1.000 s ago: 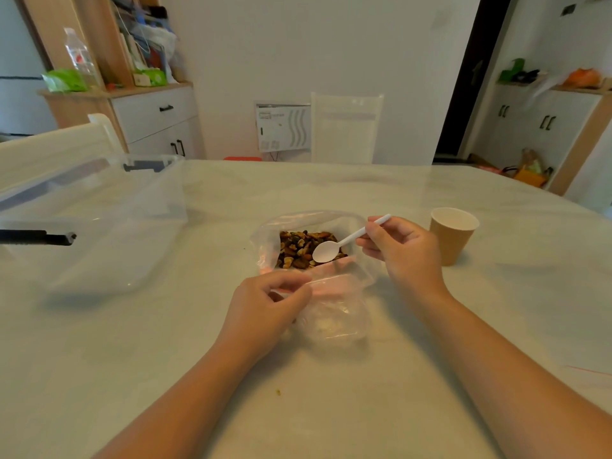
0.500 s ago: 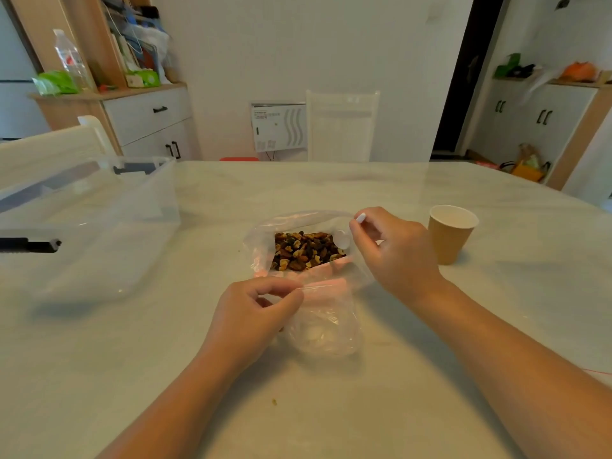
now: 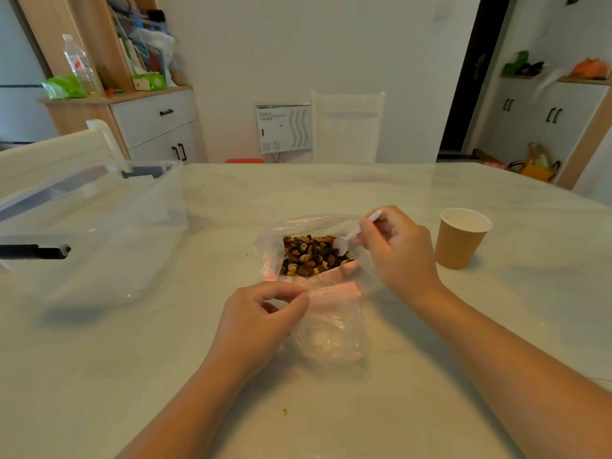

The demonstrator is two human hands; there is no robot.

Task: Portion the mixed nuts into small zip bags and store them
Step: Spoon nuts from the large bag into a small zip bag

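**Hands at the scoop: spoon in the nuts, small bag held ready**

Both hands work near the middle of the pale marble-patterned tabletop (image 3: 430,200). Nearest, the left hand (image 3: 258,321) pinches the pink-striped mouth of a small clear plastic zip bag (image 3: 331,332), which lies flat just beside it, its closed end toward the near edge and a few pale pieces already inside. Just beyond, touching that mouth, sits the larger clear plastic bag of brown mixed nuts (image 3: 311,255), open toward the person. The right hand (image 3: 397,253) grips the handle of a white plastic spoon (image 3: 351,236), bowl dipped into the right side of the nuts, handle slanting up and away to the right.

The coming transfer, as I judge it, runs straight back toward the near edge: the small bag's mouth lies directly nearward of the spoon.

Farther right stands a brown paper cup (image 3: 460,240); at the left edge, a clear plastic storage box (image 3: 99,233).
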